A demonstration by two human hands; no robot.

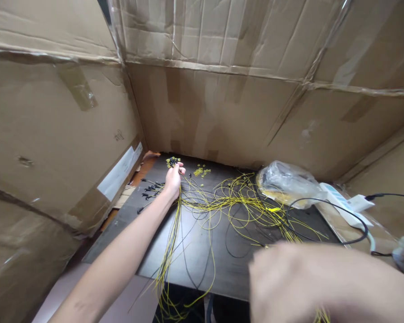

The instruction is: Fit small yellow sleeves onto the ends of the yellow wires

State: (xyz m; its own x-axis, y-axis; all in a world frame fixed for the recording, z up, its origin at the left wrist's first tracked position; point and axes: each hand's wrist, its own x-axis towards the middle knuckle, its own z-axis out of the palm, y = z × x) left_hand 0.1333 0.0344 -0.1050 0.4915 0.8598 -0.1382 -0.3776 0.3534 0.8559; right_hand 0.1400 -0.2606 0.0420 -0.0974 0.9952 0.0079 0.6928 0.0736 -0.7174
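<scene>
My left hand [173,179] is closed around a bundle of thin yellow and black wires [175,224] at the far left of the dark tabletop. Small black connectors with yellow caps [172,160] stick out above its fingers. Below the hand the wires hang over the front edge. More black connectors [151,190] lie on the table just left of that wrist. My right hand [272,273] is a blur close to the camera at lower right, its fingers hidden. A bit of yellow wire [321,315] shows below the right forearm.
Loose yellow pieces [201,171] lie near the back. A tangle of yellow wires [235,202] crosses the table. A clear plastic bag [286,179] and a white power strip [343,204] with a black cable [365,224] are at right. Cardboard walls [215,112] surround the table.
</scene>
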